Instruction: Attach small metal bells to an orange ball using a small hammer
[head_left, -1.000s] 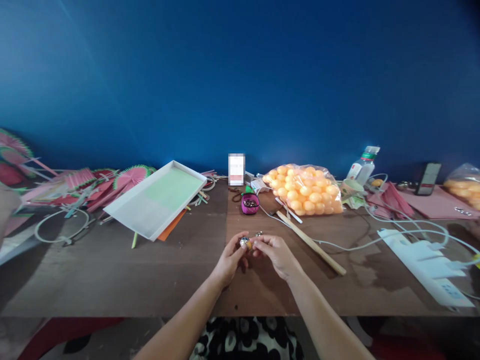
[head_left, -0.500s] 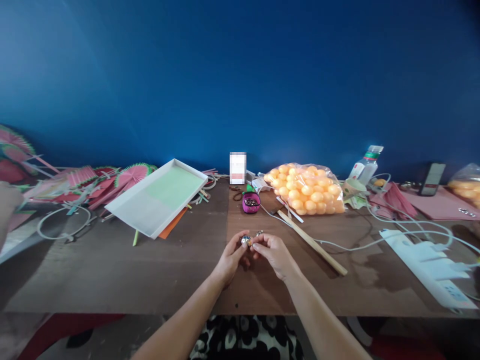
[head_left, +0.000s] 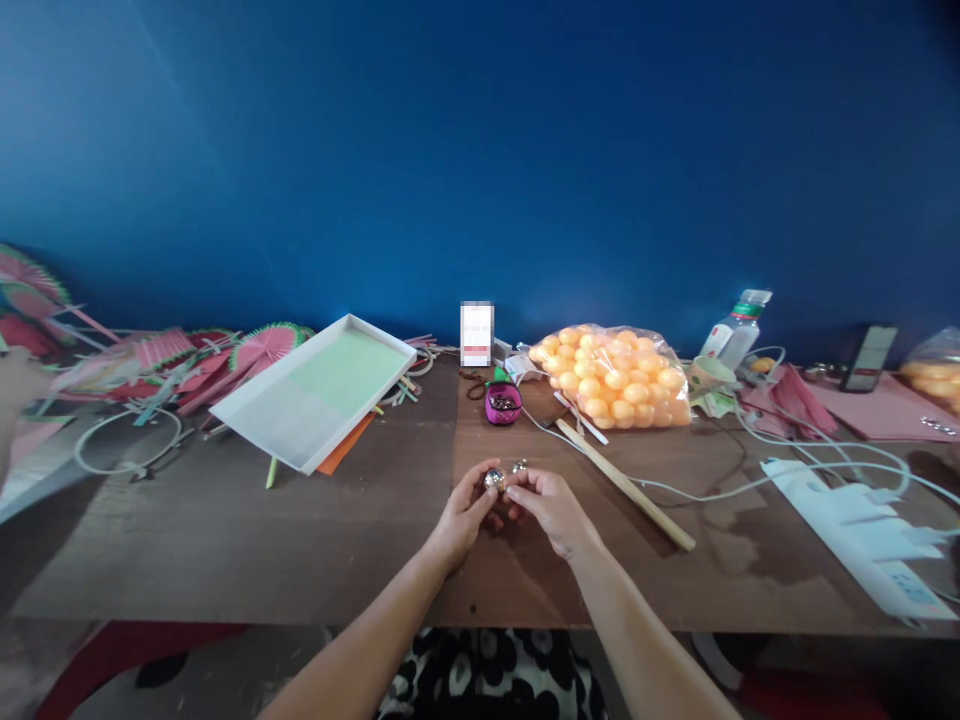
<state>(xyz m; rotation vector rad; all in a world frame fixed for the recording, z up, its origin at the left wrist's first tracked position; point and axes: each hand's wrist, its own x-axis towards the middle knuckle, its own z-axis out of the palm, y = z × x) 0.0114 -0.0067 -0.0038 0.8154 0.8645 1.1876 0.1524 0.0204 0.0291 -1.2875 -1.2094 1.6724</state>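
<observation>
My left hand [head_left: 459, 518] and my right hand [head_left: 551, 508] meet above the brown table [head_left: 225, 540], near its front edge. Between their pinched fingertips sits a small shiny metal ball-shaped piece [head_left: 493, 479], gripped from both sides. Another small silvery bit [head_left: 518, 466] lies on the table just beyond my right fingers. A small magenta cup [head_left: 502, 404] with dark bits inside stands a little farther back.
A white tray [head_left: 315, 390] leans tilted at the left, over orange paper. Pink and green paper fans [head_left: 187, 365] and hoops lie far left. A bag of orange balls [head_left: 611, 378], a wooden stick [head_left: 622, 485], a bottle [head_left: 735, 330], cables and a white power strip [head_left: 855, 535] occupy the right.
Both hands stay pinched on the small metal piece; they have shifted only slightly up in the picture as the camera moved.
</observation>
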